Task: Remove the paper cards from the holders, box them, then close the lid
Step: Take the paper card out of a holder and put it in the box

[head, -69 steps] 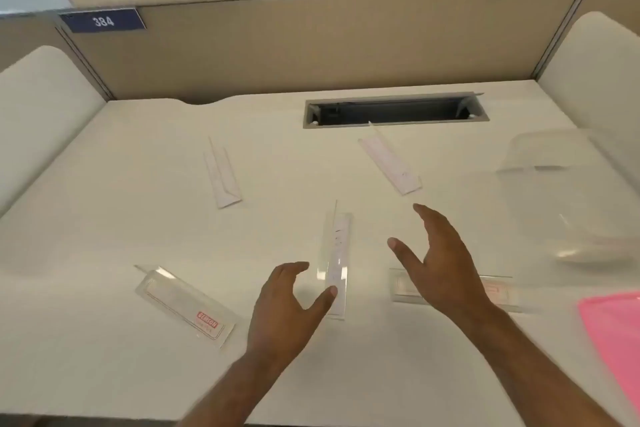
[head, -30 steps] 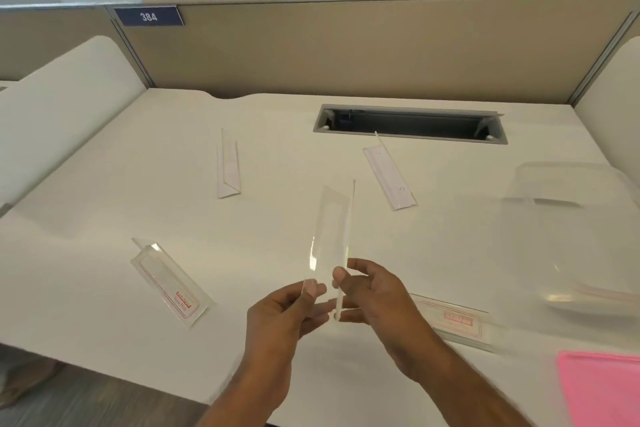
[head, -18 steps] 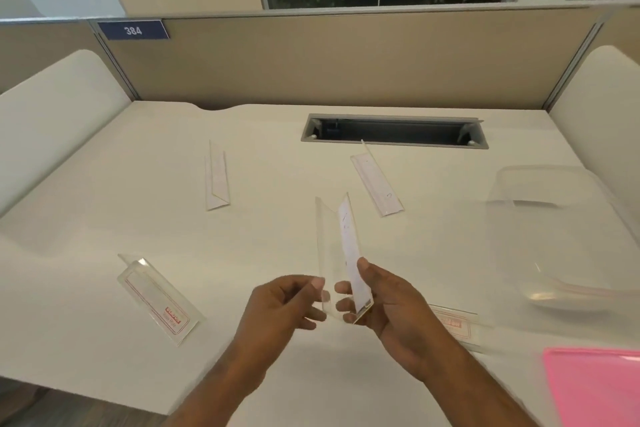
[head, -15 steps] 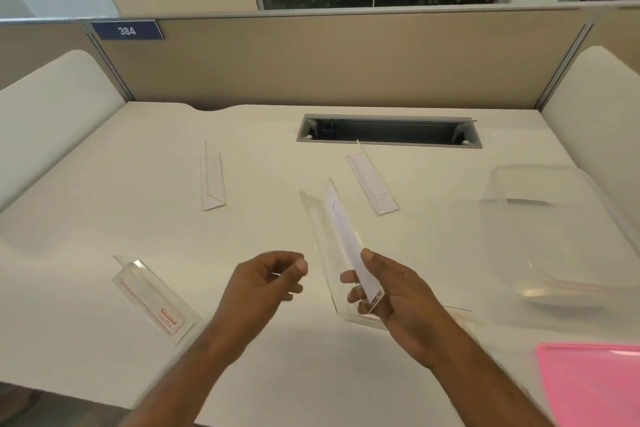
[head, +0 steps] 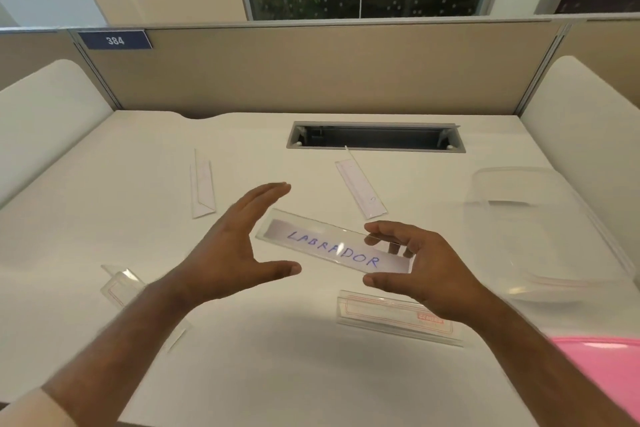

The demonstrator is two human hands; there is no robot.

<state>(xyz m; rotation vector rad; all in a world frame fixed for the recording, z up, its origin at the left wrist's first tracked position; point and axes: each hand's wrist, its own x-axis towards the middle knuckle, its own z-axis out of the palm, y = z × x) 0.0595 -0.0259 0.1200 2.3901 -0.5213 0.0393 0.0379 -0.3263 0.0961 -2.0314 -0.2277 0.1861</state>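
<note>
My right hand (head: pixel 420 262) grips the right end of a clear acrylic holder (head: pixel 334 246) held above the desk. Inside it sits a white paper card with "LABRADOR" in blue ink. My left hand (head: pixel 228 250) is open beside the holder's left end, fingers spread, not touching it. Several other holders lie on the desk: one at the near left (head: pixel 121 284), one under my right wrist (head: pixel 388 317), one at the far left (head: pixel 202 185), one in the far middle (head: pixel 362 191). The clear plastic box (head: pixel 540 229) stands at the right.
A pink lid (head: pixel 609 371) lies at the near right corner. A grey cable slot (head: pixel 375 137) is cut into the white desk (head: pixel 104 225) at the back. Beige partition panels close the back, and padded white dividers flank both sides.
The holder has turned from upright to lying across, with the card's writing facing me. My left hand let go of it and opened wide; my right hand still holds its end.
</note>
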